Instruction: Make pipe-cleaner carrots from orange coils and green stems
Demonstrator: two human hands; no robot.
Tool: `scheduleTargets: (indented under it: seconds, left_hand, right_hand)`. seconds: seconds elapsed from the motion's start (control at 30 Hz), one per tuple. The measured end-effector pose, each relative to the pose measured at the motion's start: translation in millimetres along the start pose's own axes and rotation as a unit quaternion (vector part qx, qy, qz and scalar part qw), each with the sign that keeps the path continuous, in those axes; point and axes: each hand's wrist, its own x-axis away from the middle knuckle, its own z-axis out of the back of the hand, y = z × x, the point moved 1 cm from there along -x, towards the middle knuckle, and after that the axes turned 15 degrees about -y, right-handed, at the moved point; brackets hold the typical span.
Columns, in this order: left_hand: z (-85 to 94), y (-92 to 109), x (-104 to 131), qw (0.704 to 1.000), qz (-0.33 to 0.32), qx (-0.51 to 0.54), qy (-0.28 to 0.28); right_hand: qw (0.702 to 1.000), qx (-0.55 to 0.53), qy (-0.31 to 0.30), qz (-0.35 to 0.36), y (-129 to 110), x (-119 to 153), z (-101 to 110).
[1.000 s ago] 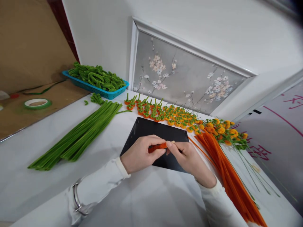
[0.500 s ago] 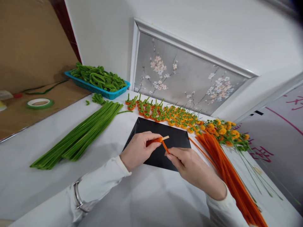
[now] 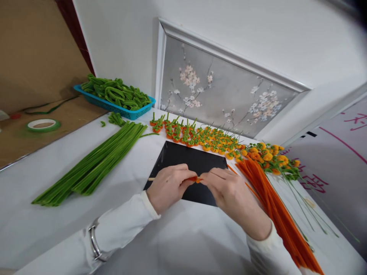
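Observation:
My left hand (image 3: 169,186) pinches an orange fuzzy piece (image 3: 192,178) over a black mat (image 3: 187,156). A thin pale stick (image 3: 151,179) pokes out on the left side of that hand. Fingertips of my right hand (image 3: 229,191) are closed on the right end of the same orange piece, close to the left fingertips. Most of the piece is hidden by fingers. Right of my right hand lies a bundle of long orange stems (image 3: 275,206). Small orange and yellow flower heads with green tops (image 3: 212,139) stand in rows behind the mat.
Long green stems (image 3: 94,164) lie at the left. A blue basket (image 3: 137,114) of green loops sits behind them. Green tape (image 3: 43,125) rests on a brown board at far left. Finished-looking yellow-orange flowers (image 3: 269,157) lie at the right, below a framed picture (image 3: 218,88).
My right hand has moved up to my left fingertips. The pale stick now shows left of my left hand, no longer at its fingertips. The orange strip between the hands is mostly hidden.

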Motion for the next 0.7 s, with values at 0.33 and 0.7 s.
scheduleTargets:
  seconds: [0.33, 0.7]
  left_hand:
    - [-1.1, 5.2, 1.5, 0.999, -0.022, -0.016, -0.034]
    - [-0.1, 7.8, 1.0, 0.996, -0.030, 0.089, 0.006]
  right_hand:
    - [0.972, -0.202, 0.099, -0.065, 23.1, -8.1, -8.4]
    - [0.979, -0.199, -0.024, -0.046, 31.2, -6.7, -15.4]
